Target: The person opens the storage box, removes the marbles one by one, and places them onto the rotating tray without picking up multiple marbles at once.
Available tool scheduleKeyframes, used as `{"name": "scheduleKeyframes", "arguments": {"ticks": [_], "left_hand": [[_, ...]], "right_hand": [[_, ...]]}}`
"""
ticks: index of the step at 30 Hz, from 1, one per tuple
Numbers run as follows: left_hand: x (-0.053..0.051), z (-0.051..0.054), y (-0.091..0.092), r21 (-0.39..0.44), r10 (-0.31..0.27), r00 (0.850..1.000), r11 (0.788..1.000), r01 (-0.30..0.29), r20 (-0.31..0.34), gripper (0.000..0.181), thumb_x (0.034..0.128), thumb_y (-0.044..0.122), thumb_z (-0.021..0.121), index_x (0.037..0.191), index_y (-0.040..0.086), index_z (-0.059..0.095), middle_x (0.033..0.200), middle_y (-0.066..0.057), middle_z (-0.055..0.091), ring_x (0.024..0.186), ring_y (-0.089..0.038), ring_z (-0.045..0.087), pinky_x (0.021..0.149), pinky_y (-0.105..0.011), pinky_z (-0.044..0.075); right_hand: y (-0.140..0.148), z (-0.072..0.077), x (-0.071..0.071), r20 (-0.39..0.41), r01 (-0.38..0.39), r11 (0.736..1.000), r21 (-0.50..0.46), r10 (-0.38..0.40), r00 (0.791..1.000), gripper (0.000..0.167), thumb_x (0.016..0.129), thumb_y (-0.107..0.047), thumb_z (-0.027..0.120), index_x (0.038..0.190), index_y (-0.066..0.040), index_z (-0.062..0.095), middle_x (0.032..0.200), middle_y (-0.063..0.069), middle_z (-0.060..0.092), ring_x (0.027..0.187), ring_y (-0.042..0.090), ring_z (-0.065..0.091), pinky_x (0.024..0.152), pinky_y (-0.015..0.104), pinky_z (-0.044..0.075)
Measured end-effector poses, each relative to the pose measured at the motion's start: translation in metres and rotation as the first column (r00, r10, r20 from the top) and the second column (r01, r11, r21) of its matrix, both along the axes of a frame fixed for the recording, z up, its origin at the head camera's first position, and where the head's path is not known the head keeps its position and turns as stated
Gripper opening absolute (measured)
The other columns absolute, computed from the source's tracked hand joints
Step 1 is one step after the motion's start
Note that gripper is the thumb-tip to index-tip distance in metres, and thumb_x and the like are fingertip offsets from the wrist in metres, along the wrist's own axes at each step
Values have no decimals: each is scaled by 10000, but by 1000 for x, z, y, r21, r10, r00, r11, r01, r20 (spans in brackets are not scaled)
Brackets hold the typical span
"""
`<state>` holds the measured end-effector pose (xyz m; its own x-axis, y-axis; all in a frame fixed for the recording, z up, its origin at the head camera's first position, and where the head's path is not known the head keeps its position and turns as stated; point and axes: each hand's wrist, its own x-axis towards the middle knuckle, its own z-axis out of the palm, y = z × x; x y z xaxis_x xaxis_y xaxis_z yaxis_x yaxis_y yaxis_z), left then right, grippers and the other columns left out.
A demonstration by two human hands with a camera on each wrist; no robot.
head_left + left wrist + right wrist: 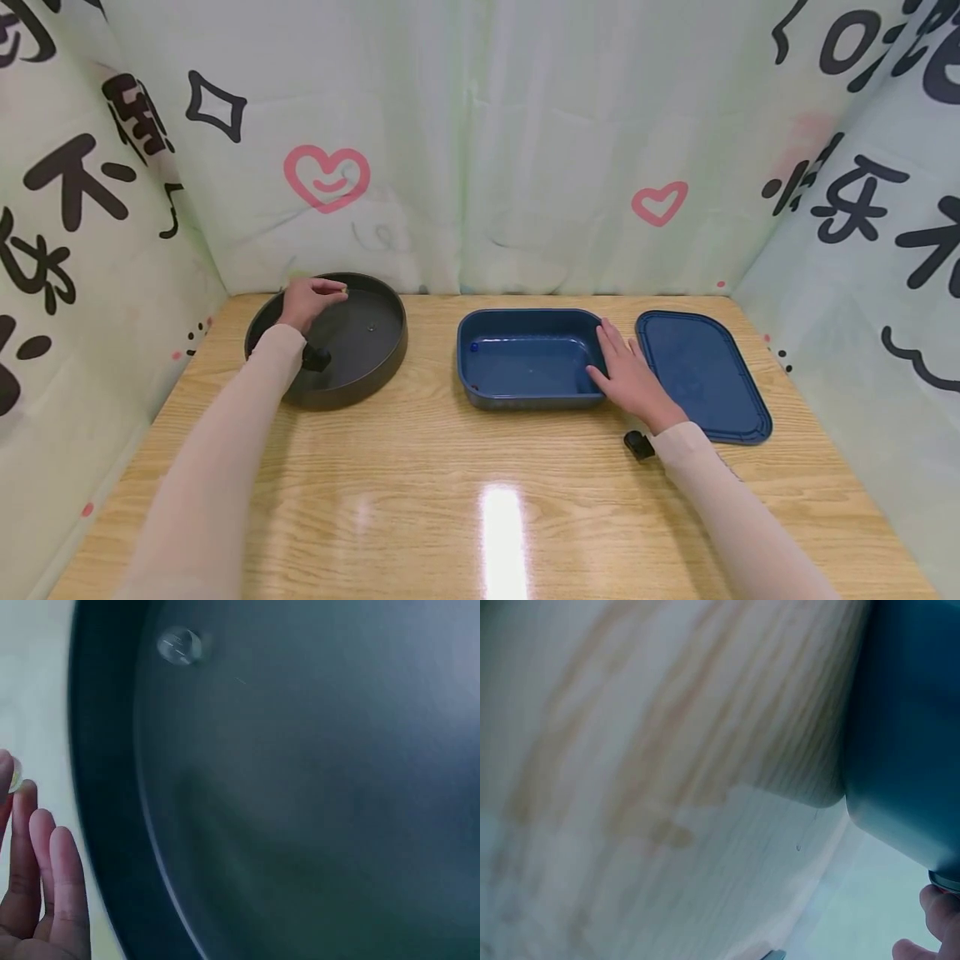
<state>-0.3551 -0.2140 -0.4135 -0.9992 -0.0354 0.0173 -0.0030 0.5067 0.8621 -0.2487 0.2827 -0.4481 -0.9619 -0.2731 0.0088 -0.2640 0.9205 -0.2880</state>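
Note:
My left hand (pixel 306 302) is over the far left part of a round dark grey pan (pixel 352 392). Between thumb and fingertip it pinches a small clear marble (pixel 16 777). Another clear marble (pixel 180 646) lies on the pan's floor, a tiny glint in the head view. In the middle of the table stands a deep blue rectangular container (pixel 531 401). A small blue marble (pixel 474 347) sits inside at its left, and a tiny reddish spot shows near the front left corner. My right hand (pixel 628 373) rests on the container's right rim with its fingers extended.
A flat blue lid (pixel 705 379) lies right of the container, partly behind my right hand. The wooden table (pixel 390 500) ends at a printed curtain (pixel 465 167) at the back, with more curtain on both sides.

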Motion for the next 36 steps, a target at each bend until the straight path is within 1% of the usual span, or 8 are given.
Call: {"name": "scheduleKeyframes", "arguments": {"ticks": [4, 8, 12, 17, 22, 28, 31, 36], "left_hand": [[0, -6, 0, -73, 0, 999, 997, 2, 38, 320, 851, 106, 683, 1131, -45, 658, 1022, -126, 719, 651, 100, 514, 735, -241, 495], [-1, -13, 1, -109, -8, 997, 994, 16, 78, 311, 846, 98, 685, 1119, -51, 662, 1081, -186, 690, 706, 3, 553, 662, -176, 451], [1, -16, 4, -140, -21, 990, 989, 40, 140, 322, 859, 101, 670, 1139, -57, 648, 1176, -239, 631, 899, -192, 593, 721, -230, 441], [1, -19, 6, -159, -34, 983, 985, 64, 183, 337, 861, 88, 661, 1161, -64, 631, 1227, -258, 589, 1088, -333, 561, 854, -343, 464], [-3, -23, 5, -205, -45, 982, 975, 84, 185, 334, 839, 83, 677, 1137, -63, 645, 1191, -248, 611, 1112, -363, 556, 861, -360, 471], [-7, -27, 4, -229, -52, 981, 969, 96, 188, 313, 796, 73, 715, 1080, -55, 679, 1126, -223, 653, 995, -296, 598, 696, -219, 448], [-8, -28, 4, -232, -56, 980, 967, 101, 191, 302, 781, 59, 724, 1058, -56, 689, 1083, -214, 673, 929, -257, 607, 649, -186, 427], [-10, -30, 4, -255, -60, 977, 960, 113, 205, 305, 794, 62, 717, 1077, -49, 683, 1131, -226, 652, 969, -276, 597, 709, -228, 441]], "right_hand": [[0, 0, 0, -5, 2, 1000, 2, -2, 1000, 724, 971, -276, 473, 1478, 72, 89, 1569, 229, 36, 1450, 380, 63, 1147, 577, 64], [0, 0, 1, -6, 6, 1000, 2, -6, 1000, 725, 970, -276, 476, 1477, 73, 94, 1569, 228, 41, 1449, 381, 70, 1148, 575, 66], [-1, 1, 2, -5, 6, 1000, -1, -6, 1000, 722, 969, -274, 475, 1477, 73, 97, 1569, 229, 45, 1447, 385, 75, 1147, 577, 69], [0, 1, 1, -4, 3, 1000, -4, -3, 1000, 723, 971, -275, 475, 1478, 70, 92, 1570, 226, 38, 1449, 382, 66, 1147, 576, 64], [0, 0, 1, -1, 2, 1000, -8, -2, 1000, 724, 972, -279, 473, 1479, 69, 90, 1572, 223, 31, 1452, 376, 57, 1149, 572, 54], [0, 0, 1, 1, -1, 1000, -11, 1, 1000, 723, 972, -277, 471, 1479, 69, 89, 1571, 225, 32, 1449, 383, 62, 1148, 575, 53], [1, 0, 0, 1, -1, 1000, -11, 1, 1000, 723, 972, -277, 471, 1479, 70, 89, 1571, 225, 32, 1447, 387, 65, 1147, 576, 54], [1, -1, 1, 1, 1, 1000, -16, -1, 1000, 726, 971, -280, 471, 1480, 66, 87, 1572, 221, 29, 1451, 379, 58, 1148, 576, 53]]}}
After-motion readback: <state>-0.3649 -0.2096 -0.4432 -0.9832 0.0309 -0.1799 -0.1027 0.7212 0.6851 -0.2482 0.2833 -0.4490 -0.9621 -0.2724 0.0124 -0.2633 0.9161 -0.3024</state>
